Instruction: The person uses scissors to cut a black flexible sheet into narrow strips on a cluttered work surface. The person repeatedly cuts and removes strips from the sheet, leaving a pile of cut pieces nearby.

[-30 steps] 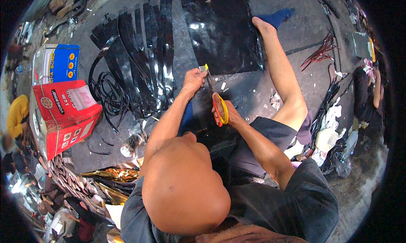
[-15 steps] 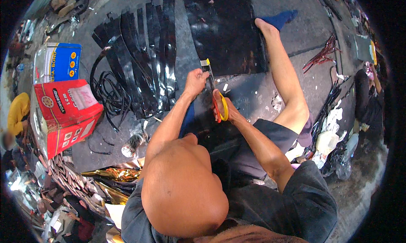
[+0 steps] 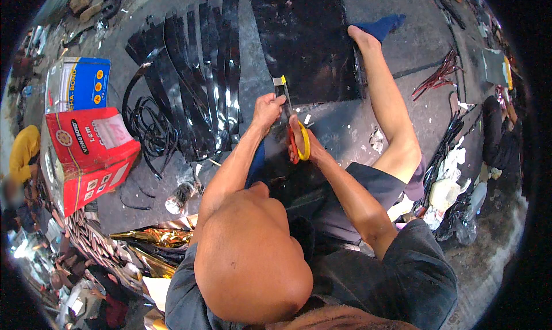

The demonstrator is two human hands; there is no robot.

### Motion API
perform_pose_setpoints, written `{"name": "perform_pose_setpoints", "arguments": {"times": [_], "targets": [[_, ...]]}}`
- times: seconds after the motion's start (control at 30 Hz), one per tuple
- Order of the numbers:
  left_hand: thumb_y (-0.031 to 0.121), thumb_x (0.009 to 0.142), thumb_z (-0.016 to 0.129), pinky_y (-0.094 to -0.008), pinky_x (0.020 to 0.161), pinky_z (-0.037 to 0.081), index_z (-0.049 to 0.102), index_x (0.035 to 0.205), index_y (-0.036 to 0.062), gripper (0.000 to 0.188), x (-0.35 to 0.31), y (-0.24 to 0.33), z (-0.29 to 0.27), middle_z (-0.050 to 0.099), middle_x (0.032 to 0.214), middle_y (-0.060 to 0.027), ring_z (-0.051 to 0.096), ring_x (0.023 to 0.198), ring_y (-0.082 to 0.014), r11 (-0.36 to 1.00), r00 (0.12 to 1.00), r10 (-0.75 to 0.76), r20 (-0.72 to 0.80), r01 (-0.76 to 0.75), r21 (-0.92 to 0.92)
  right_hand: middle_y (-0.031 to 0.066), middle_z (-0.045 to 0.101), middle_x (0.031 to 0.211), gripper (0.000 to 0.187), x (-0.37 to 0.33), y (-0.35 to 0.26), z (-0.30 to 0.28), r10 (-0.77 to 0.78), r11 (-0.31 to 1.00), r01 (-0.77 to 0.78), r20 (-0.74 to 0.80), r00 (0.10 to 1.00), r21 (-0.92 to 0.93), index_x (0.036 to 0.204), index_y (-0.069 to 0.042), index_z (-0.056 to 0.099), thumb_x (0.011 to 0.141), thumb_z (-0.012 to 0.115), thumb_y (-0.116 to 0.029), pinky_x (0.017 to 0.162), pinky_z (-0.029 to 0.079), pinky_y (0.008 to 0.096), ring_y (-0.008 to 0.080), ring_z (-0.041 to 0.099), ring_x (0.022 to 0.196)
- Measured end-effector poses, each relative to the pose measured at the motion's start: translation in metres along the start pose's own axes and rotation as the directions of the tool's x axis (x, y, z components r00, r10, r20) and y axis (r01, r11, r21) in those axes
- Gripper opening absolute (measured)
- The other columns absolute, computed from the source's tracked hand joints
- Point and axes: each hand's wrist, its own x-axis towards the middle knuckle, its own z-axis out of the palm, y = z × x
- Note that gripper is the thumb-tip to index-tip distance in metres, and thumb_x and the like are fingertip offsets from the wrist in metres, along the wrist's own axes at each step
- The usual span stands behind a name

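My right hand (image 3: 306, 142) grips a pair of scissors (image 3: 304, 150) by its yellow and red handles. The blades point away from me, toward my left hand (image 3: 268, 110). Its fingers are closed on a narrow black strip (image 3: 280, 91) running alongside the blades. A small yellow piece and a pale patch show at the far end there; whether they belong to the strip or the scissors I cannot make out. Beyond both hands a large black sheet (image 3: 307, 42) lies flat on the floor. To the left, long glossy black strips (image 3: 204, 71) are spread out side by side.
A red and blue carton (image 3: 92, 152) stands at the left, beside a coil of thin black strips (image 3: 152, 123). My bare leg (image 3: 391, 111) stretches out at the right. Reddish strips (image 3: 440, 77) and white plastic scraps (image 3: 445, 186) lie farther right. A person in yellow (image 3: 26, 152) sits far left.
The scissors and the yellow piece at the strip's far end have shifted slightly away from me. Both hands keep their hold.
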Motion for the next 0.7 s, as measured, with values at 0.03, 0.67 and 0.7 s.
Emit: {"name": "perform_pose_setpoints", "arguments": {"times": [0.03, 0.67, 0.7], "targets": [[0.019, 0.088, 0.062, -0.025, 0.044, 0.032, 0.056, 0.067, 0.0066, 0.025, 0.002, -0.004, -0.002, 0.051, 0.056, 0.0009, 0.043, 0.047, -0.0079, 1.0, 1.0, 0.017, -0.011, -0.017, 0.001, 0.0066, 0.046, 0.051, 0.089, 0.003, -0.004, 0.001, 0.005, 1.0, -0.005, 0.016, 1.0, 0.012, 0.072, -0.003, 0.049, 0.068, 0.034, -0.09, 0.039, 0.044, 0.0325, 0.0196, 0.053, 0.041], [0.021, 0.091, 0.06, -0.0225, 0.042, 0.028, 0.053, 0.067, 0.0111, 0.027, -0.009, 0.009, -0.006, 0.049, 0.055, 0.0034, 0.04, 0.045, -0.0059, 0.988, 0.997, 0.027, 0.072, -0.016, -0.153, 0.009, 0.047, 0.047, 0.079, 0.039, -0.05, 0.003, -0.18, 0.98, 0.164, -0.16, 0.97, -0.108, 0.06, -0.004, 0.05, 0.084, 0.032, -0.078, 0.036, 0.04, 0.0327, 0.0189, 0.051, 0.039], [0.02, 0.09, 0.061, -0.0227, 0.042, 0.028, 0.053, 0.066, 0.0102, 0.027, -0.012, 0.015, -0.005, 0.048, 0.054, 0.0025, 0.041, 0.044, -0.0063, 0.985, 0.997, 0.033, 0.068, -0.022, -0.17, 0.0096, 0.048, 0.048, 0.08, 0.05, -0.055, 0.0, -0.186, 0.978, 0.167, -0.167, 0.968, -0.122, 0.061, -0.004, 0.051, 0.084, 0.032, -0.078, 0.037, 0.041, 0.0329, 0.0188, 0.051, 0.039]]}}
